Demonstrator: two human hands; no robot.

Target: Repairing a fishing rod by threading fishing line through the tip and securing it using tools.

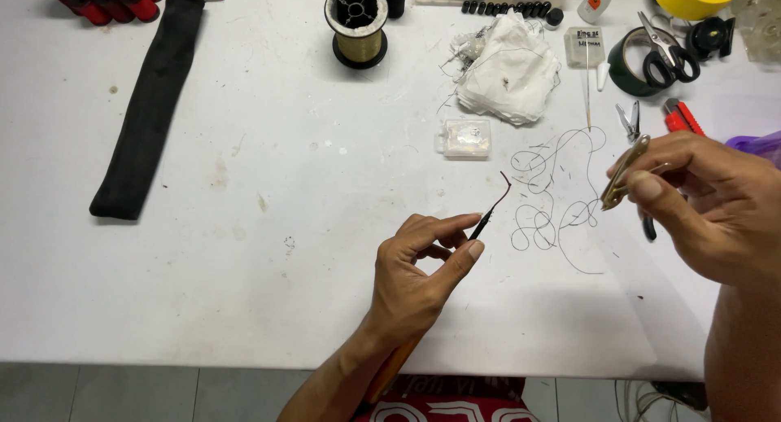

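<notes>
Near the surface's (203, 292) front edge, the left hand (419, 271) pinches a thin dark rod tip (490, 214) between thumb and forefinger; at the right edge, the raised right hand (708, 198) clasps brass clippers (625, 172) above tangled line (553, 194)

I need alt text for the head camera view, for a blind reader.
Over a white table, the left hand pinches a thin black rod tip and the right hand holds a small brass-coloured metal clip tool. Loose black thread lies between them.
</notes>
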